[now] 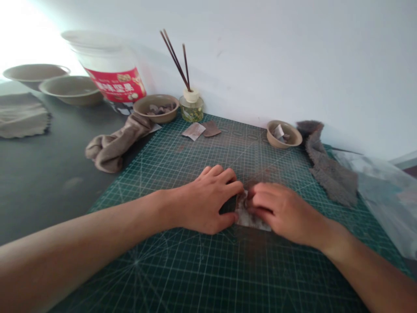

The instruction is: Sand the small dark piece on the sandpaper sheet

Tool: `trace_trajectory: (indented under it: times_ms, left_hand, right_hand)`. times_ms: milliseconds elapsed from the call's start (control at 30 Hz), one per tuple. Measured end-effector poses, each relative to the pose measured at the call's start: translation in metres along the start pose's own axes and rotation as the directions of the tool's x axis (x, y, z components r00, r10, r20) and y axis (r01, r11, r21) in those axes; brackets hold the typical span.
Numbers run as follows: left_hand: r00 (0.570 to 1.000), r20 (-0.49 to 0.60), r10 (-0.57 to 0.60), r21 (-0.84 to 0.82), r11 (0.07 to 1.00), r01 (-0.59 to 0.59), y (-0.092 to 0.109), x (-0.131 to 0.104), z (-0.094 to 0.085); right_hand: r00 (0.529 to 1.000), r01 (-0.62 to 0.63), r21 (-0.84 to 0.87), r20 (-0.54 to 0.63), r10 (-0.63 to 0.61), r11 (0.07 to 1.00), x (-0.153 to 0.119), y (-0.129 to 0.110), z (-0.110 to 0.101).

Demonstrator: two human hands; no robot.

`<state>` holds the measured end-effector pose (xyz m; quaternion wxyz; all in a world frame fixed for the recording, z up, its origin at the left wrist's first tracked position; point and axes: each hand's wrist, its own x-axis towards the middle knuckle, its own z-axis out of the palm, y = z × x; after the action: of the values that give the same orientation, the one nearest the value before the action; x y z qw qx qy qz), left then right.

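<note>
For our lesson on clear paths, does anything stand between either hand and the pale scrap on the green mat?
Nothing visible does. The left hand and right hand both have fingers at the pale scrap, though the right fingers are blurred. The bowl and bottle stand farther back, near the wall.

At ten o'clock, the red label [115,84] on the plastic tub [100,58] shows "味坚果" in white; the rest is not readable
</note>
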<state>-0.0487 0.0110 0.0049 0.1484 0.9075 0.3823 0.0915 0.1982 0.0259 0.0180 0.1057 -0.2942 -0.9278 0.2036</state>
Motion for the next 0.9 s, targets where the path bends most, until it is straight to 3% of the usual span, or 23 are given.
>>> trace_trajectory:
  times_ms: [67,167,300,433,600,733,767,833,867,900]
  left_hand:
    - [1.0,-0.007,-0.009,0.007,1.0,0.009,0.0,0.0,0.0]
    - [1.0,0.001,-0.007,0.008,1.0,0.007,0.0,0.0,0.0]
    - [1.0,-0.002,-0.011,0.014,1.0,0.011,0.001,0.0,-0.001]
    - [1.0,-0.006,-0.014,0.0,1.0,0.014,0.001,0.0,-0.001]
    - [1.0,0.008,-0.009,-0.01,1.0,0.009,0.0,0.002,-0.001]
    - [1.0,0.015,-0.007,-0.009,1.0,0.008,-0.001,0.003,-0.003]
    - [1.0,0.018,-0.006,-0.006,1.0,0.007,-0.001,0.003,-0.003]
    - [1.0,0.017,-0.005,-0.009,1.0,0.005,-0.002,0.003,-0.004]
    - [1.0,0.017,-0.002,-0.023,1.0,0.003,-0.003,0.004,-0.004]
    - [1.0,0.006,-0.004,-0.04,0.999,0.004,-0.004,0.005,-0.004]
  right_hand:
    - [0.999,-0.034,-0.003,0.019,0.034,0.999,0.0,0.001,-0.002]
    - [0.99,0.052,0.042,0.13,-0.057,0.998,-0.001,0.003,-0.003]
    - [0.999,-0.02,-0.027,-0.039,0.019,0.999,0.0,0.005,-0.003]
    - [0.989,0.068,0.034,0.127,-0.072,0.997,0.001,0.004,-0.003]
    - [1.0,-0.027,-0.011,0.004,0.027,1.0,0.002,0.004,-0.006]
    - [0.975,0.043,0.231,0.201,-0.091,0.972,-0.004,-0.002,-0.01]
    - [0.978,0.034,0.307,0.184,-0.094,0.951,-0.006,-0.002,-0.009]
    - [0.999,-0.028,0.463,0.043,0.009,0.886,-0.01,0.001,-0.005]
    - [0.994,-0.073,0.594,-0.023,0.108,0.801,-0.011,0.005,-0.003]
    - [0.974,-0.102,0.75,-0.059,0.22,0.654,-0.011,0.011,-0.001]
